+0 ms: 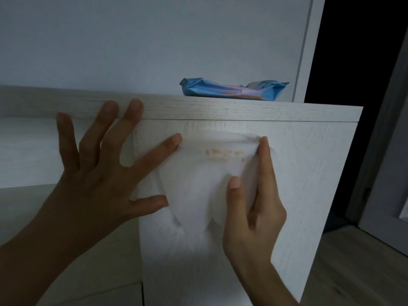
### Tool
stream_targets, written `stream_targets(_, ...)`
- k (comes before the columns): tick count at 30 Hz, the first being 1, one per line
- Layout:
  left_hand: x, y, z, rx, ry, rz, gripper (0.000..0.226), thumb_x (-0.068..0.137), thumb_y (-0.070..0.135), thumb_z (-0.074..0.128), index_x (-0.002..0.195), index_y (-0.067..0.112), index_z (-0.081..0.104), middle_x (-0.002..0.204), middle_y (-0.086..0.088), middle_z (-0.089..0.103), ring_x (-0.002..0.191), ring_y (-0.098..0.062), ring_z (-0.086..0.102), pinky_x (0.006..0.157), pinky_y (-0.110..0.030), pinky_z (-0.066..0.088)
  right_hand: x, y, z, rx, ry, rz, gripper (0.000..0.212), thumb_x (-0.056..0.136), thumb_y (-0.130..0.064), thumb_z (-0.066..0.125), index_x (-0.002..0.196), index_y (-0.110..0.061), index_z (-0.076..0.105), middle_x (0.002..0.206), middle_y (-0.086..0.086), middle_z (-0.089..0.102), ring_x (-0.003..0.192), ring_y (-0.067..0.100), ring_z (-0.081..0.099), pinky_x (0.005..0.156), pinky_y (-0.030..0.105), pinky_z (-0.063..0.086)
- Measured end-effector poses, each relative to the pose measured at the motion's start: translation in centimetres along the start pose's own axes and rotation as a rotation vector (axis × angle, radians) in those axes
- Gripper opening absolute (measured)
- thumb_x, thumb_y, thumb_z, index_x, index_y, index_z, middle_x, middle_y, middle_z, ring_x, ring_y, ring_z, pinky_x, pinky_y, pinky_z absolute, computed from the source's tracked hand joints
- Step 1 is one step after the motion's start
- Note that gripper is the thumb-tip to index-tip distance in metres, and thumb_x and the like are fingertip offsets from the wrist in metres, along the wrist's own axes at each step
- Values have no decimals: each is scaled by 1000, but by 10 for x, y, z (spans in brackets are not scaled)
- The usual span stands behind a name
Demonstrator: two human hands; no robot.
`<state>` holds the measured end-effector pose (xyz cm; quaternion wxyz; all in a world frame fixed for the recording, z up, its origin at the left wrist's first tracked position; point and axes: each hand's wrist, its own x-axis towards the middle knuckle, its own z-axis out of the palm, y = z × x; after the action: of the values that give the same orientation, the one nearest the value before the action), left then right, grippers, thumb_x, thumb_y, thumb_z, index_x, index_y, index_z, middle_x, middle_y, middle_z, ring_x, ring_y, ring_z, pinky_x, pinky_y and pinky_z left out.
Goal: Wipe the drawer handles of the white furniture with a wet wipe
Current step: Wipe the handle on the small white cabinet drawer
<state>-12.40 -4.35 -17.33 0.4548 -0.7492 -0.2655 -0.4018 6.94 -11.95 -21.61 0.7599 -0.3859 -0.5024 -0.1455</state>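
Furniture (298, 173) of pale white wood grain fills most of my view, its flat top slab running across above a plain front panel. A bare wall (132, 40) rises behind it. My left hand (95, 180) is spread wide with the fingers straight; its index finger and thumb touch the left edge of the wet wipe (198, 180), while the other fingers reach up toward the edge of the top slab. My right hand (254, 213) pinches the wipe's right edge between thumb and fingers. The wipe hangs stretched between both hands, in front of the panel. A crumpled blue wipes pack (229, 90) lies on the top slab. Faint orange smudges (225, 153) mark the wipe near its upper edge.
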Motion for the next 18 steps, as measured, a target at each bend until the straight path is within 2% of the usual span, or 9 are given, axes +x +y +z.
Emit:
stream_targets(2, 0, 1, -1, -6, 1, -5, 70, 97, 72, 16, 158, 35, 14, 154, -20, 15, 151, -19, -12, 100, -80, 24, 6, -2, 5, 48, 10, 33, 52, 94, -38, 41, 143, -23, 29, 146, -7, 44, 133, 11, 44, 106, 23, 40)
stream_targets(3, 0, 1, 0, -1, 6, -7, 70, 98, 71, 17, 158, 35, 14, 155, -20, 14, 151, -19, -12, 102, -79, 22, 10, -2, 7, 68, 15, 32, 49, 95, -37, 41, 142, -23, 31, 146, -8, 43, 133, 6, 43, 107, 20, 39)
stream_targets(5, 1, 1, 1, 23, 19, 1, 72, 96, 71, 23, 158, 36, 13, 156, -19, 12, 151, -20, -12, 113, -70, 8, 13, 0, 6, 13, 22, -37, 43, 98, -31, 41, 139, -19, 34, 145, -8, 40, 134, -6, 35, 104, 8, 32)
stream_targets(7, -1, 0, 2, 58, 29, 12, 82, 88, 72, 37, 158, 34, 16, 155, -19, 12, 152, -21, -11, 118, -56, -7, 18, 3, 1, -101, 19, -157, 40, 97, -28, 48, 134, -15, 42, 141, -1, 44, 133, -2, 39, 103, 6, 31)
stream_targets(10, 0, 0, 2, 73, 43, 20, 79, 91, 73, 36, 157, 32, 19, 155, -19, 14, 152, -22, -11, 118, -50, -11, 38, 3, 1, -165, -93, -410, 35, 92, -31, 56, 122, -13, 53, 128, 2, 54, 124, 14, 51, 109, 20, 35)
stream_targets(12, 0, 0, 4, 100, 36, 14, 89, 85, 78, 44, 157, 30, 22, 155, -19, 15, 152, -23, -8, 119, -49, -13, 50, -3, 9, -198, -191, -577, 29, 93, -33, 56, 115, -16, 61, 118, -2, 63, 117, 15, 57, 109, 28, 36)
stream_targets(14, -1, 0, 4, 126, 37, 14, 95, 80, 81, 52, 156, 29, 27, 155, -19, 18, 152, -24, -5, 120, -49, -13, 54, -4, 9, -203, -237, -662, 25, 92, -30, 60, 109, -14, 69, 112, -2, 67, 112, 12, 60, 102, 25, 41)
stream_targets(16, 0, 2, 1, 110, 24, 14, 85, 87, 80, 40, 155, 30, 28, 155, -19, 17, 152, -25, -4, 119, -49, -13, 56, -1, 2, -224, -236, -698, 22, 91, -26, 64, 107, -12, 70, 112, -4, 65, 109, 9, 61, 93, 22, 44)
stream_targets(18, 1, 2, 0, 86, 19, 17, 74, 93, 73, 33, 154, 30, 27, 154, -19, 17, 151, -29, 0, 119, -50, -13, 58, 2, -2, -236, -226, -721, 20, 90, -22, 68, 105, -10, 71, 110, -5, 65, 106, 9, 62, 91, 23, 45)
